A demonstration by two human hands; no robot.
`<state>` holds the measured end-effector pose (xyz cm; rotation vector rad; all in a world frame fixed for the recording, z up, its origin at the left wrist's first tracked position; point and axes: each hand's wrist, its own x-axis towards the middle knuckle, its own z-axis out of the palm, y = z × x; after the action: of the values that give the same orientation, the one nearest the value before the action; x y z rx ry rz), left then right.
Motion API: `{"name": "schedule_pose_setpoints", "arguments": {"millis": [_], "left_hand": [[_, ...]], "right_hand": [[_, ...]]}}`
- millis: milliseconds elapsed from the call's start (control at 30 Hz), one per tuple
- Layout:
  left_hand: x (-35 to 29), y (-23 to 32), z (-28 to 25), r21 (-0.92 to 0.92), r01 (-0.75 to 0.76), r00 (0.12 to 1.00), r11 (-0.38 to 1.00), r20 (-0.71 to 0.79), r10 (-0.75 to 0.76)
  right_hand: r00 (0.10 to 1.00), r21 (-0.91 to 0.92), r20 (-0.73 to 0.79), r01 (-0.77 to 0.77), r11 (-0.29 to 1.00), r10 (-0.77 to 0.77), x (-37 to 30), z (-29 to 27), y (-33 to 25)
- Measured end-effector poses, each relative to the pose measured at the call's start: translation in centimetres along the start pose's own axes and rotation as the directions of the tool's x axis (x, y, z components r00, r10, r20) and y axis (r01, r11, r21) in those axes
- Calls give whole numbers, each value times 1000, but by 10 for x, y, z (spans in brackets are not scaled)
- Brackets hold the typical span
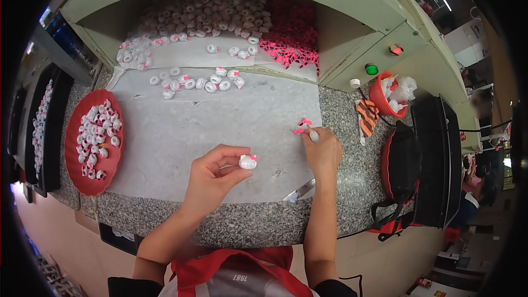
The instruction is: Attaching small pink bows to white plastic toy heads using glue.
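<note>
My left hand point(215, 171) pinches a small white cat-head-shaped plastic piece point(248, 161) with a pink bow between thumb and fingers, above the middle of the white sheet point(165, 148). To the right, my right hand point(323, 151) is closed round a small whitish rounded tool point(314, 136), its kind unclear. The tool's tip is beside a few loose bright pink bow-shaped pieces point(304, 123) lying on the sheet. Several similar white pieces point(211, 87), some with pink parts, stand in a loose group along the sheet's far edge.
A red scalloped tray point(77, 176) at left carries many white-and-pink pieces. Heaps of white pieces point(203, 14) and pink pieces point(291, 33) fill the shelf behind. At right are a red basket point(379, 99), a striped cloth point(367, 118) and a black bag point(406, 159). A blade-like metal tool point(301, 190) lies near my right forearm.
</note>
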<state>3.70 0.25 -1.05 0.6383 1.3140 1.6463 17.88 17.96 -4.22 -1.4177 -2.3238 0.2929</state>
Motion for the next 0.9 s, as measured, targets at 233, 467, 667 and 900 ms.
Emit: {"name": "schedule_pose_setpoints", "arguments": {"millis": [233,467,667,900], "left_hand": [[0,-1,2,11,22,1000,1000,4,-22],[1,-5,2,3,18,1000,1000,6,-18],[2,-7,-1,-20,-6,1000,1000,-15,5],[4,-10,-3,13,-54,996,998,-77,55]], "right_hand": [[944,282,88,-330,901,319,15,-14,19],[985,103,125,-129,986,116,7,-4,1],[895,687,420,-421,592,148,6,-17,-6],[940,798,342,-293,527,4,-19,-36,-41]]}}
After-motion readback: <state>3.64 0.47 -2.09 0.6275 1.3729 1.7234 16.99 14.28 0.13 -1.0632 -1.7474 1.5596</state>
